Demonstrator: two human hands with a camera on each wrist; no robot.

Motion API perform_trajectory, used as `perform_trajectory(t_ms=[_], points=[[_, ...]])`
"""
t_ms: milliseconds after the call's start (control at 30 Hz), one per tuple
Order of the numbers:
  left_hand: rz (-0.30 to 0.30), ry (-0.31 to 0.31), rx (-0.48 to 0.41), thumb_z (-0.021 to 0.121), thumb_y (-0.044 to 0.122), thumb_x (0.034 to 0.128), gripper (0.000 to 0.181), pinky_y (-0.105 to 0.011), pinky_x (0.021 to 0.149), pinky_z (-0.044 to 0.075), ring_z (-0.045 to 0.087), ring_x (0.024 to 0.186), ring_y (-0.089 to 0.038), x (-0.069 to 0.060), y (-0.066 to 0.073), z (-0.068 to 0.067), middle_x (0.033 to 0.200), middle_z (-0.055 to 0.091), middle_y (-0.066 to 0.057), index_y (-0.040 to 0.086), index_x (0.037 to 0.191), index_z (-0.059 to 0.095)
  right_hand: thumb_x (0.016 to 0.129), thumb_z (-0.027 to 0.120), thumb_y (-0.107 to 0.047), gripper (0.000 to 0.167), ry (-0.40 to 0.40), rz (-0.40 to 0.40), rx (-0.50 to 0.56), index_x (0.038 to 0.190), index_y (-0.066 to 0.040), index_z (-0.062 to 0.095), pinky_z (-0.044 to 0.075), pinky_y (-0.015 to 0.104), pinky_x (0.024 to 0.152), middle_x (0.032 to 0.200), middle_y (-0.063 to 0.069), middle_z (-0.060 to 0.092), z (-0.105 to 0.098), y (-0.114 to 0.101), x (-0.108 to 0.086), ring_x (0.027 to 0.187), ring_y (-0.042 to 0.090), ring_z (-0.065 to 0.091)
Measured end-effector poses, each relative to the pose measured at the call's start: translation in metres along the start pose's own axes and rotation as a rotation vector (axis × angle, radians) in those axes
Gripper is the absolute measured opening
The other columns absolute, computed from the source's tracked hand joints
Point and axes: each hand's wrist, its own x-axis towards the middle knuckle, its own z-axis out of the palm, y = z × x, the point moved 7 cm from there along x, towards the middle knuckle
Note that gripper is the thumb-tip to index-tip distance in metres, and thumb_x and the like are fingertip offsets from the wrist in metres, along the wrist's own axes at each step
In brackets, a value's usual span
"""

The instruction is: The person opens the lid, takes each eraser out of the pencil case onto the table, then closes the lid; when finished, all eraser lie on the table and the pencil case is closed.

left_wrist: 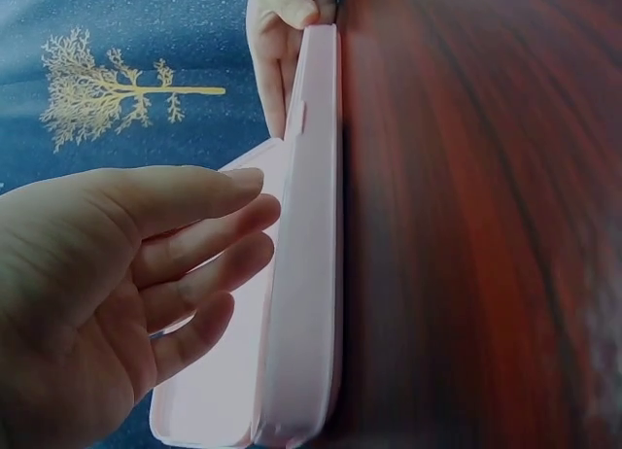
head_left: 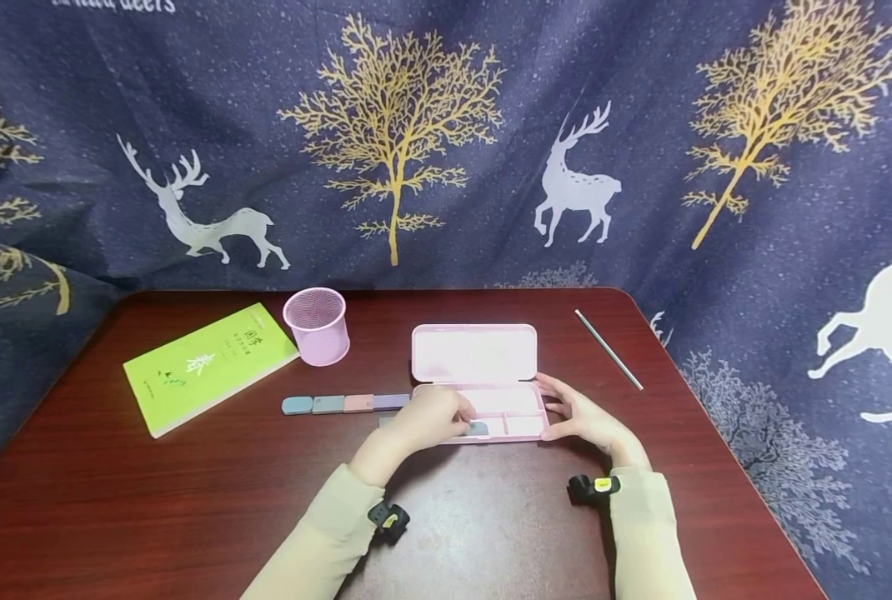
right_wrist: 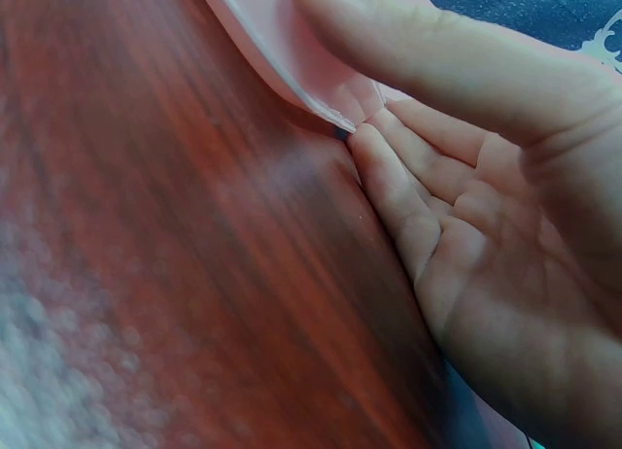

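Note:
In the head view my left hand (head_left: 434, 414) bends over the left part of an open pink pencil case (head_left: 524, 426). Its fingers pinch a flat grey-blue strip (head_left: 478, 428), mostly covered by the hand. The left wrist view shows curled fingers (left_wrist: 209, 264) beside the case's front wall (left_wrist: 306, 235); the strip is largely hidden there. At the case's right end is my right hand (head_left: 584, 421), thumb at the front corner and fingers at the back. Close up, the right thumb (right_wrist: 389, 41) and fingertips hold that end of the case.
Left of the case lies a row of coloured flat segments (head_left: 329, 404). Farther left are a pink mesh pen cup (head_left: 324, 343) and a green book (head_left: 209, 367). A thin pencil-like stick (head_left: 608, 350) lies at the right. The case lid (head_left: 474, 353) leans back, and a patterned cloth hangs behind the table.

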Motion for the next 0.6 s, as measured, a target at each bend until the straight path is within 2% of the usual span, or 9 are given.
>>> perform_trajectory(t_ms=[200,467,600], points=[[0.000,-0.002,-0.050,0.072,0.012,0.0859,0.013,-0.028,0.078,0.055,0.070,0.085,-0.012,0.0032,0.0078,0.0009,0.096,0.076,0.000,0.009,0.097,0.078,0.079,0.078,-0.005,0.098,-0.002,-0.005,0.008,0.154,0.002,0.015,0.043,0.012,0.096,0.158,0.029,0.019,0.0001,0.0006,0.0004,0.138,0.052,0.030],[-0.022,-0.049,-0.053,0.070,0.013,0.0870,0.012,-0.031,0.089,0.054,0.070,0.097,-0.016,0.0030,0.0108,0.0077,0.098,0.076,0.000,0.011,0.097,0.077,0.079,0.078,-0.005,0.098,0.002,-0.007,0.016,0.154,0.002,0.015,0.043,0.012,0.095,0.158,0.029,0.017,0.0012,-0.0006,-0.0005,0.139,0.052,0.029],[-0.041,-0.049,-0.035,0.071,0.015,0.0867,0.012,-0.032,0.090,0.053,0.070,0.098,-0.017,0.0014,0.0103,0.0080,0.099,0.076,0.000,0.012,0.097,0.077,0.078,0.078,-0.005,0.098,0.002,-0.012,0.024,0.154,0.002,0.015,0.043,0.013,0.095,0.158,0.030,0.018,0.0017,-0.0021,-0.0005,0.139,0.052,0.028]])
